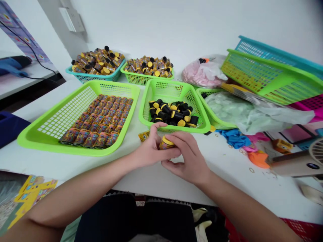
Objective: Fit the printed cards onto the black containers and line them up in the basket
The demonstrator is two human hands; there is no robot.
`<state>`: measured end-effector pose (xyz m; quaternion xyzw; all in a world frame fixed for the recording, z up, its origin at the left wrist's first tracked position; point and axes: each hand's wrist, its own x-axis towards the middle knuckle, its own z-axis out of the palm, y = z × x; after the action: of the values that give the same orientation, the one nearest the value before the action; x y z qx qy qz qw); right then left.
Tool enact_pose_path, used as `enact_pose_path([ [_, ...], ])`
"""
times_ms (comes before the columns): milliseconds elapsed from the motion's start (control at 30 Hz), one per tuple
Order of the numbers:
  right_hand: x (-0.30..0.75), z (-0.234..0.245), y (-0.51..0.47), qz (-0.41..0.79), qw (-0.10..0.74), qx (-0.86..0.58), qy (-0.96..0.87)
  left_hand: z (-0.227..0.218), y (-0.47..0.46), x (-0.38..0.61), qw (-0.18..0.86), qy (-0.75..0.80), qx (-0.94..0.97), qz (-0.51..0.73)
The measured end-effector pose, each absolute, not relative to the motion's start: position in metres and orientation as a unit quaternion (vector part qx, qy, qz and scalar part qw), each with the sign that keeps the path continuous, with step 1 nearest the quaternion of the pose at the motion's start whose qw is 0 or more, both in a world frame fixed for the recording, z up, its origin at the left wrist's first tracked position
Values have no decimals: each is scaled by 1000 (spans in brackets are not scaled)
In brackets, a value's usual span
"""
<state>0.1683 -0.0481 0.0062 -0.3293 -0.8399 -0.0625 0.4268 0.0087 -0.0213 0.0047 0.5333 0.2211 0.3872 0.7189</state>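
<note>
Between my two hands is a small jar (166,144) with a yellow lid and a printed label. My left hand (153,149) grips its side, thumb along the front. The fingers of my right hand (185,154) close on the jar's lid and right side. Just left of them a yellow printed label piece (143,135) lies on the table. Behind my hands, a green basket (174,83) holds several black jars with yellow lids (174,112), which bear no labels. A wider green basket (75,152) to the left holds rows of labelled jars (101,121).
At the back, a teal basket (88,78) and a green basket (137,79) are heaped with labelled jars. To the right are plastic bags (234,109), stacked baskets (272,77), deflated balloons (236,137) and a grey device (295,163). A heat gun (15,64) lies at far left.
</note>
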Motion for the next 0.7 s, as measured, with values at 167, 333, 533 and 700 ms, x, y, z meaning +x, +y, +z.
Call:
enact_pose_path([
  [167,168,1,-46,-107,388,-306,-863,-4,-23,9,596,279,639,398],
  [333,169,0,-42,-139,401,-285,-859,6,-23,10,479,261,696,467],
  [533,177,27,-38,-62,440,-272,-853,43,-49,-44,227,371,773,463],
  [700,175,51,36,25,308,-418,-854,81,-58,-142,39,587,739,328],
])
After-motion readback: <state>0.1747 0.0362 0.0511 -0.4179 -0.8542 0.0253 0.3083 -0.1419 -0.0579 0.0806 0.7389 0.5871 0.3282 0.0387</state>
